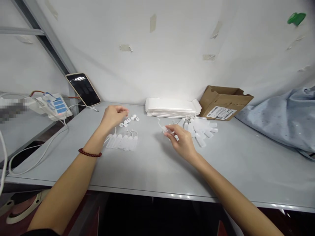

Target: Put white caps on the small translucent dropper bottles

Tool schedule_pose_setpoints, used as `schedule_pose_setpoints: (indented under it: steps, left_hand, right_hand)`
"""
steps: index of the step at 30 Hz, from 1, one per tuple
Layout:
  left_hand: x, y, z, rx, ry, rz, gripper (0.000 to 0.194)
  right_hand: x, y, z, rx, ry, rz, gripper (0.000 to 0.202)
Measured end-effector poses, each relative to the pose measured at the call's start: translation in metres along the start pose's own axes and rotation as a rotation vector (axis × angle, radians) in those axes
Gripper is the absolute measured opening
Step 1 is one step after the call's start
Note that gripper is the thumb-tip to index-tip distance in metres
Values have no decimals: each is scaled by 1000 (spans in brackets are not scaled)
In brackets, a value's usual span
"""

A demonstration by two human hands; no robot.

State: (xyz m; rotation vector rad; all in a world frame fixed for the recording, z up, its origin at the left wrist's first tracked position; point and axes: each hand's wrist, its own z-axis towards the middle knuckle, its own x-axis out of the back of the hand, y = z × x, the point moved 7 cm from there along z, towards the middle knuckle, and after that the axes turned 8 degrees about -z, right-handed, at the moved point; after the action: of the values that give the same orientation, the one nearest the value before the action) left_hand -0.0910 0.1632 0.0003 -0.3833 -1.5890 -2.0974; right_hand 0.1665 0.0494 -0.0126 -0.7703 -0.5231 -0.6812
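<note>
My right hand (181, 139) pinches a small translucent plastic bottle (164, 129) between thumb and fingers, just above the table. A thin white curved stem sticks up from its top end. My left hand (114, 115) hovers beside a loose cluster of small round white caps (128, 120), its fingers drawn together. Whatever lies between those fingertips is hidden. Below that hand, a row of similar bottles (122, 142) lies side by side, several with curved stems pointing away from me. To the right of my right hand, more bottles (200, 129) lie in a jumbled pile.
Against the wall lies a stack of flat white cartons (172, 106). Beside it an opened brown cardboard box (225, 101) leans at the back. A light blue cloth bag (283, 114) covers the right rear. A phone (83, 89) leans at left, near white cables (52, 141) and a power strip (57, 106).
</note>
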Motion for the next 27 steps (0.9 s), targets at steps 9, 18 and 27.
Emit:
schedule_pose_setpoints:
  steps: [9, 18, 27]
  left_hand:
    - [-48, -1, -3, -490, -319, 482, 34]
    - [-63, 2, -2, -499, -376, 638, 26]
    - [-74, 43, -49, -55, -628, -244, 19]
  right_hand:
    - [-5, -5, -1, 115, -45, -110, 18]
    - [-14, -4, -3, 143, -90, -96, 20]
    - [-14, -10, 0, 59, -258, 129, 17]
